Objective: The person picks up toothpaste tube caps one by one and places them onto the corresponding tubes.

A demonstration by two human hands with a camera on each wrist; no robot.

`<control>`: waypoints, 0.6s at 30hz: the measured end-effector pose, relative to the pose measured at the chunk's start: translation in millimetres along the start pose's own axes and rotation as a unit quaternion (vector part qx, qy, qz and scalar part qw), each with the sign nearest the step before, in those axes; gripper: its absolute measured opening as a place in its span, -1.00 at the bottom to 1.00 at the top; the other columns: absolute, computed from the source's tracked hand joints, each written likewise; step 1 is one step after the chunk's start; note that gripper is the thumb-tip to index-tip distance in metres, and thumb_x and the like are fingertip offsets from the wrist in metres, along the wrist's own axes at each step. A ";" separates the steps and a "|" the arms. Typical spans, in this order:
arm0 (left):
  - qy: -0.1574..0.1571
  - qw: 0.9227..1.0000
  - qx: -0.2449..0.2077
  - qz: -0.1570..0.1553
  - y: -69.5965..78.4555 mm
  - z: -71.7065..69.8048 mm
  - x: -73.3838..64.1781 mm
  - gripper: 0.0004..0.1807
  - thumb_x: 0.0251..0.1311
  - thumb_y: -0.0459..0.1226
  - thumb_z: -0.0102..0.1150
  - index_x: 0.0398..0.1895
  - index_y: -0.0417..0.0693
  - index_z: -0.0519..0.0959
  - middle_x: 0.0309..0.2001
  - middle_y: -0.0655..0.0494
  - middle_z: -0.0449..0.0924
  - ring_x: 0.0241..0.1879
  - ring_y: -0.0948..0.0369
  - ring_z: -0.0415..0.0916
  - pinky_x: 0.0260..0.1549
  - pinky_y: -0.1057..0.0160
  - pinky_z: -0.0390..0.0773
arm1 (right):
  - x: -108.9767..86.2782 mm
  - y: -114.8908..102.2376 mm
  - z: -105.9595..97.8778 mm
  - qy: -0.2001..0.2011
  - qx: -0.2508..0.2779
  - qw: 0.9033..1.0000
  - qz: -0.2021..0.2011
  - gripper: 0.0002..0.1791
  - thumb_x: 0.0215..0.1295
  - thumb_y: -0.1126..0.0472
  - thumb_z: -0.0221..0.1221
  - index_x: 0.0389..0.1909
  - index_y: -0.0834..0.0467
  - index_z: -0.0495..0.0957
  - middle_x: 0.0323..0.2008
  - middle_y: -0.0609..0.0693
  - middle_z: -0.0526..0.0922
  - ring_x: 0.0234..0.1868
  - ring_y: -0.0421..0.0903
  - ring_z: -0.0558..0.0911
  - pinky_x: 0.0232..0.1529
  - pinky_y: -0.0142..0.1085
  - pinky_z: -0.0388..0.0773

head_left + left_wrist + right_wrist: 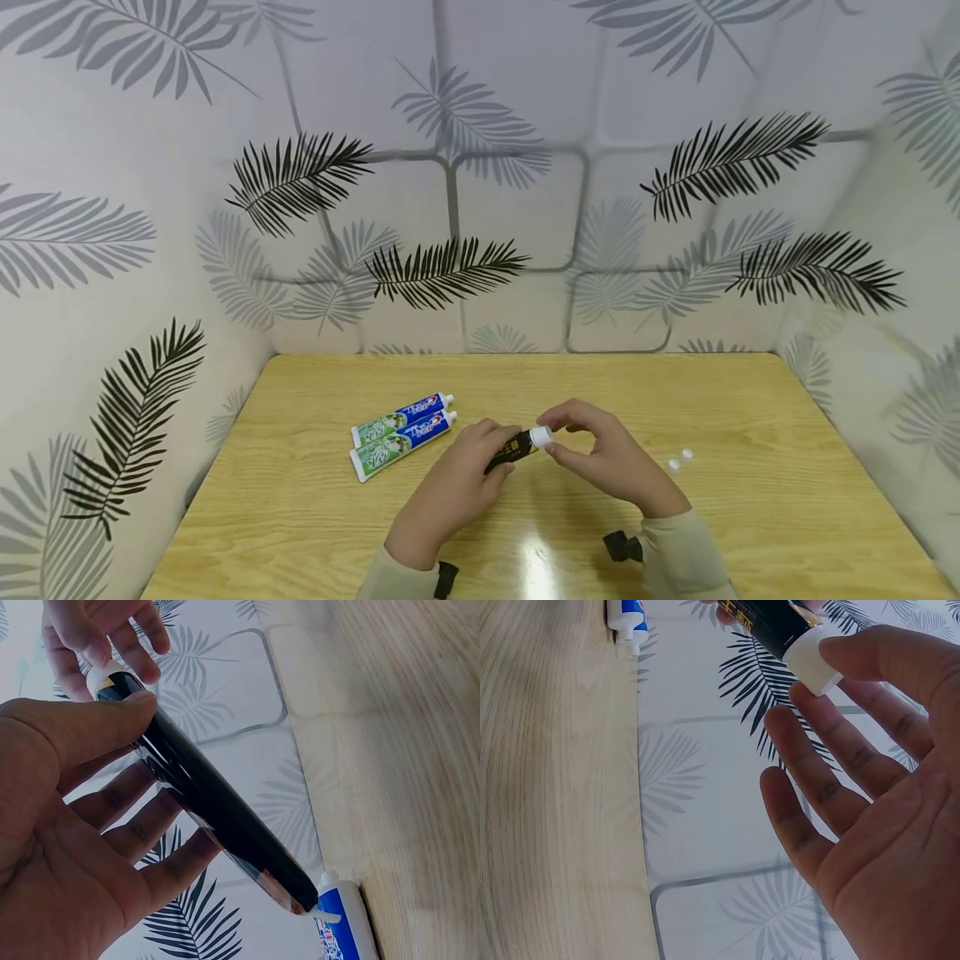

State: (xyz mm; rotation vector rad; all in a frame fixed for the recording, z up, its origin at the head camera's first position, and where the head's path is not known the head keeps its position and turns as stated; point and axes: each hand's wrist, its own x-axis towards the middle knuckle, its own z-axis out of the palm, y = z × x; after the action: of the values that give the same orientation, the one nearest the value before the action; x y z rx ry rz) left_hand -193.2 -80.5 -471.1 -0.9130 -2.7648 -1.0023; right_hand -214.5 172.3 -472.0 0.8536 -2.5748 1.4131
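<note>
Covering the background: pale wall sheet (517,208), grey and black leaf prints plus faint rounded outlines. Below it, light wood-grain table (285,533), bright glare spot near the front. Beige sleeves, left (397,579) and right (684,557), enter from the bottom edge. Left hand (461,479): partly closed, thumb and fingers curled round the body of a black tube (513,451). Right hand (603,454): half open, thumb and fingertips pinching the tube's white cap (541,437); lower fingers extended, off the cap. Black tube is between the hands, tilted, capped end toward the right hand, gold lettering on its side; wrist views show it against the wall sheet. Two blue-and-green tubes, rear (401,420) and front (401,446), lie flat side by side left of the left hand, white nozzle ends pointing right and slightly away. Smallest: two loose white caps, (673,466) and (687,455), on the table just right of the right hand, near each other.
</note>
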 end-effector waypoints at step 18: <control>-0.025 1.000 -0.015 -0.011 5.9 -3.7 -2.4 -0.53 0.47 -0.35 0.28 0.41 -0.09 0.56 0.13 0.05 0.66 0.12 0.14 0.61 0.15 0.06 0.68 | -1.3 -6.8 -1.0 -0.026 0.000 0.998 0.057 -0.90 0.47 -0.02 0.35 -0.06 -0.23 0.69 -0.07 -0.30 0.73 -0.05 -0.24 0.69 0.11 -0.10 0.62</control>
State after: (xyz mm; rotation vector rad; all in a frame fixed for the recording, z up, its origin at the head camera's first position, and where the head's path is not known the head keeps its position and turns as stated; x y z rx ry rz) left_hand -188.4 -80.3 -465.4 -0.9268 -2.8135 -1.0424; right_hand -210.1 170.8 -466.7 0.7631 -2.7020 1.4385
